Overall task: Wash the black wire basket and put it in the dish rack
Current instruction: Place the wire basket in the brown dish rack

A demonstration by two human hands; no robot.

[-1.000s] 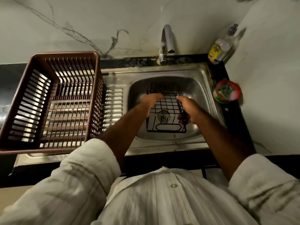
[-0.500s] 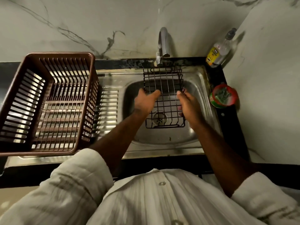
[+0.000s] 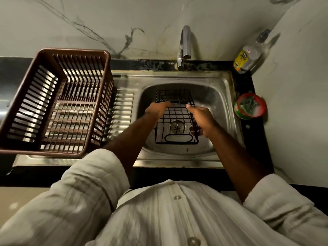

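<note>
The black wire basket (image 3: 174,118) is down inside the steel sink bowl (image 3: 218,103), over the drain. My left hand (image 3: 157,108) holds its left side, fingers laid over the upper wire edge. My right hand (image 3: 200,117) grips its right side, with the thumb hooked round the wires. The brown plastic dish rack (image 3: 56,102) stands on the drainboard to the left and holds nothing. No water is seen running from the tap (image 3: 184,45).
A clear bottle with a yellow label (image 3: 248,54) stands in the back right corner. A round red and green tub (image 3: 250,108) sits on the black counter right of the sink. Marble walls close in behind and on the right.
Half a second ago the basket was lifted and tilted up toward the tap; both hands have now brought it back down into the sink bowl.
</note>
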